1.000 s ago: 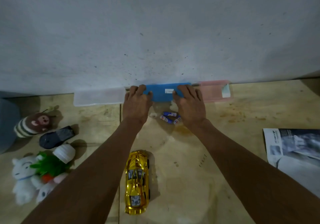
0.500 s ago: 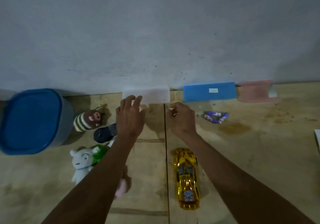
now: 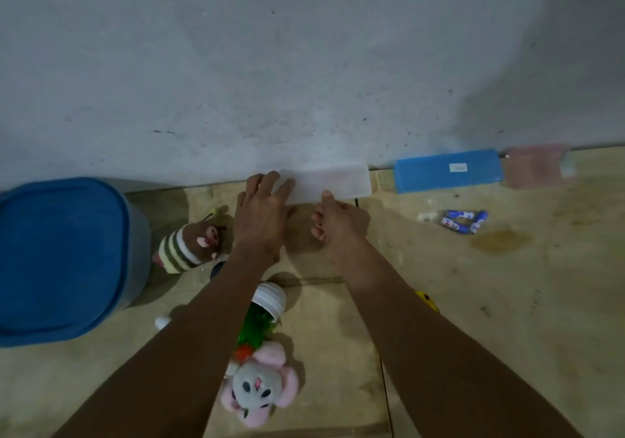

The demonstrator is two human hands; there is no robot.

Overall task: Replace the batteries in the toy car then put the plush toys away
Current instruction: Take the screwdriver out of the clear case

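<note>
A: While our arms hide most of the toy car (image 3: 426,299), we see only a yellow sliver by the right forearm; the batteries (image 3: 462,221) lie loose to the right.

B: Our left hand (image 3: 260,216) rests spread on the clear case (image 3: 329,184) by the wall, fingers apart. Our right hand (image 3: 340,222) is curled, thumb touching the case's near edge.

A: The striped plush (image 3: 189,246) sits beside the blue-lidded bin (image 3: 61,258); the pink plush (image 3: 258,387) lies between our forearms. We see the blue case (image 3: 446,170) further right.
</note>
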